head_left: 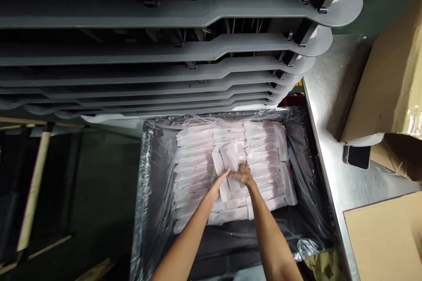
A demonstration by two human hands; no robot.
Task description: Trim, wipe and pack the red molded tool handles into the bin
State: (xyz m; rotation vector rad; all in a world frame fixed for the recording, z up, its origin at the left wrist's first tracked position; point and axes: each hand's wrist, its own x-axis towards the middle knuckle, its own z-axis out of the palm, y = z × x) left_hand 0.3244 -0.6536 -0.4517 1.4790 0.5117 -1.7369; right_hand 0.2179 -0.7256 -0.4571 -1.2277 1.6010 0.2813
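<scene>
Both my hands are over the middle of a bin [140, 193] lined with clear plastic film. Rows of flat white-and-pink packets [194, 166] fill much of it, standing closely side by side. My left hand [216, 185] grips the edge of a loose packet [230, 153] that lies on top of the rows, its thumb on the upper side and its other fingers mostly hidden. Against the same packet's right side, my right hand [244, 173] has its fingers curled round the edge. Another loose packet [218, 164] lies just left of it, partly underneath.
Grey curved panels [148, 54] are stacked above the bin's far side. On the right, a metal table [332, 136] carries a cardboard box [379, 78], a phone [358, 157] and a flat cardboard sheet [385, 237]. A wooden-edged frame [34, 188] stands at the left.
</scene>
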